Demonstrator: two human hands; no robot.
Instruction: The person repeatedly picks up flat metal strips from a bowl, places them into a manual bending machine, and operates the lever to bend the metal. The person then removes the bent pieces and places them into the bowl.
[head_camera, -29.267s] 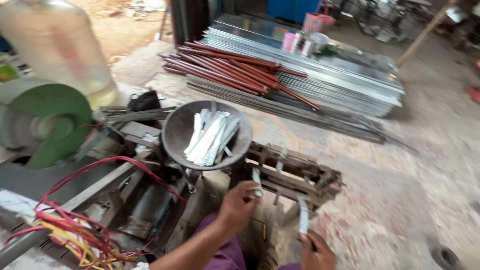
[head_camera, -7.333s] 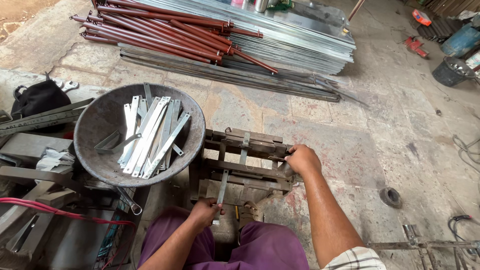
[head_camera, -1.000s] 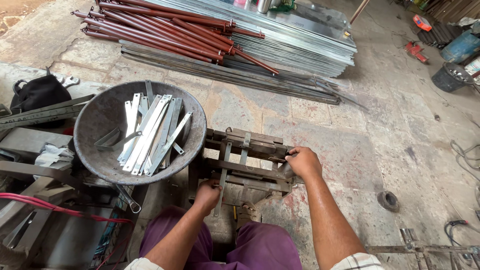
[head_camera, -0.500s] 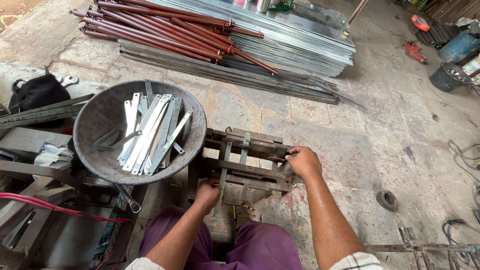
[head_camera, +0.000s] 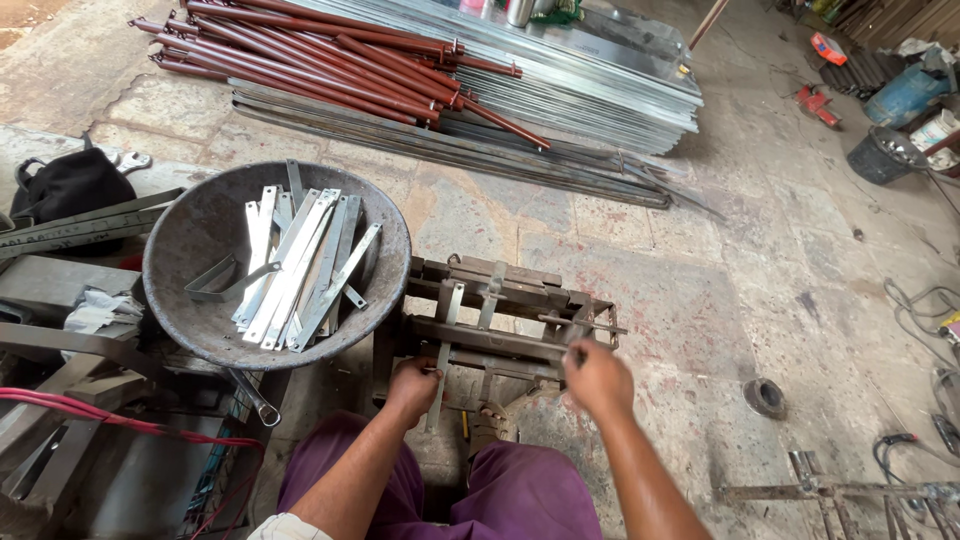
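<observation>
- Left hand (head_camera: 413, 383) has its fingers closed around a flat metal strip (head_camera: 441, 372) standing in the steel jig (head_camera: 500, 320).
- Right hand (head_camera: 597, 378) rests on the jig's right end; its finger state cannot be told.
- A round iron pan (head_camera: 190, 240) of strips sits just left of the jig.

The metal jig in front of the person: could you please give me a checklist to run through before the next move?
1. Left hand on a flat metal strip at the metal jig: ok.
2. Right hand at the jig's right end: ok; whether it grips anything: cannot tell.
3. Strip seated squarely: cannot tell.
4. Metal bowl stocked with strips: ok.
5. Spanner hanging under the bowl, near the left forearm: not ok.
</observation>
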